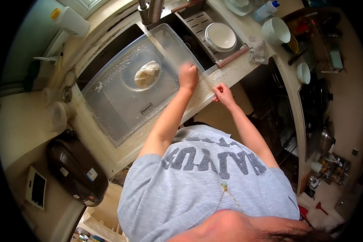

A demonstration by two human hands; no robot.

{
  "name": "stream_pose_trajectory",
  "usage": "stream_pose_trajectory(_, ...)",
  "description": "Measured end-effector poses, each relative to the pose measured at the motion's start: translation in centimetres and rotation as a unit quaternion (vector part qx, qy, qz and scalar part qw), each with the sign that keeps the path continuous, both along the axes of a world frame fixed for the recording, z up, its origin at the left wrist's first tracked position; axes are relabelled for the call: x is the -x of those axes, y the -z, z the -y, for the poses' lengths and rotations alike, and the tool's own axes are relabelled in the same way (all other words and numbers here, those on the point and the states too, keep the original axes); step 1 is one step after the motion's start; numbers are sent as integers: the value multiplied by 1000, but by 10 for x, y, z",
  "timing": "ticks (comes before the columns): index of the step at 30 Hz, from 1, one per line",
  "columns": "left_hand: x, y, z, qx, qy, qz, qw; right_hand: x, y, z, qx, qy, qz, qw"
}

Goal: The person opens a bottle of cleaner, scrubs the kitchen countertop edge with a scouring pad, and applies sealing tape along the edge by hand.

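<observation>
A large translucent plastic lid (121, 101) with suds on it lies tilted over the sink and counter. A crumpled pale cloth (147, 74) rests near its middle. Beside the lid's right edge, my left hand (188, 76) is closed in a fist; a blur surrounds the fingertips and what they hold is unclear. My right hand (223, 95) is to the right and nearer my body, at the counter's front edge, with its fingers curled together. Whether anything small is between them cannot be made out.
The faucet (151, 12) stands behind the lid. A white bowl (220, 36) sits on the rack over the sink. Right of it are a grey rag (258, 50) and stacked bowls (276, 31). A yellow-capped jug (69, 21) stands at the back left.
</observation>
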State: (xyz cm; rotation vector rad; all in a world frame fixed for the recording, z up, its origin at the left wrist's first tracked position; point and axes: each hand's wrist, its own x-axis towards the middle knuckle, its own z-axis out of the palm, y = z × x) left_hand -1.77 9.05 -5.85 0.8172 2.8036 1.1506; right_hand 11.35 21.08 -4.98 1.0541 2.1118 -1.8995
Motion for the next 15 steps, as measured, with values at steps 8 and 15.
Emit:
stream_pose_trajectory(8,-26,-4,9,-21,135,-107,985,-4,-2,-4,-16,-30,9,999)
stream_pose_trajectory(15,-9,3,-3,-7,2,-101,995,-4,-2,-5,-5,-34,6,999)
